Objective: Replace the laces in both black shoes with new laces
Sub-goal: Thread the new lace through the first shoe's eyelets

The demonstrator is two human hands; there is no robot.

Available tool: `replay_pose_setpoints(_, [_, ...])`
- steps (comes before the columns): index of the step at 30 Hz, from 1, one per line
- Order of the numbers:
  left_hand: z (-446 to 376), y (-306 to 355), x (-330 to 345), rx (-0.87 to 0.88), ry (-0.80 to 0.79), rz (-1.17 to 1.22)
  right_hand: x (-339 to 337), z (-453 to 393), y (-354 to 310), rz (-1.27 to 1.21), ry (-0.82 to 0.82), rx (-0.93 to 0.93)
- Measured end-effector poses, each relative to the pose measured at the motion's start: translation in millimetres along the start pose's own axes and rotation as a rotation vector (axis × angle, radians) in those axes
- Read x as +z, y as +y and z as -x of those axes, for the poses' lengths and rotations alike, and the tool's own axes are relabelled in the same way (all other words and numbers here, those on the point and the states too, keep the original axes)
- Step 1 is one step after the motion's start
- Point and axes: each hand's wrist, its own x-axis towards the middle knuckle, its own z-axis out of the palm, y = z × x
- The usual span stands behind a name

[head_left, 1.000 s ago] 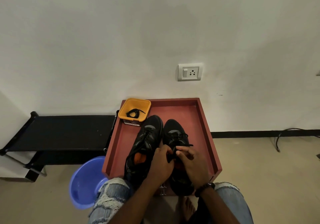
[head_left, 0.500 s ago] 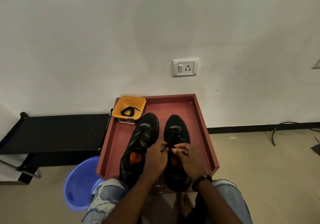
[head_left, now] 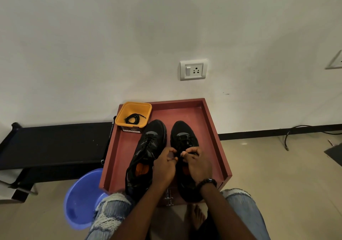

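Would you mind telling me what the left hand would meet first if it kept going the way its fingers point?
Probably the right shoe's laced front, which the left hand nearly touches; depth is uncertain.

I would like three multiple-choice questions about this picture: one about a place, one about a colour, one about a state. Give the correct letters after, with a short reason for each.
1. Where does the yellow tub stand?
A. on the floor
B. in the far left corner of the red tray
C. inside the blue basin

2. What colour shows inside the left shoe?
A. orange
B. green
C. white

3. What are the left hand and the right hand doing?
A. resting on the knees
B. lifting the tub
C. pinching at the laces of the right shoe

Answers: 1 B, it sits by the tray's far wall; 2 A, an orange insole shows; 3 C, both hands' fingertips meet on that shoe's lacing.
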Motion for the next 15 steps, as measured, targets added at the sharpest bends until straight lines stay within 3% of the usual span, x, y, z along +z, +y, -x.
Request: replay_pose_setpoints(15, [-0.5,-0.4,0.4,-0.030,0.016,0.037,5.3,2.5,-1.5,0.123,0.035,-0.041])
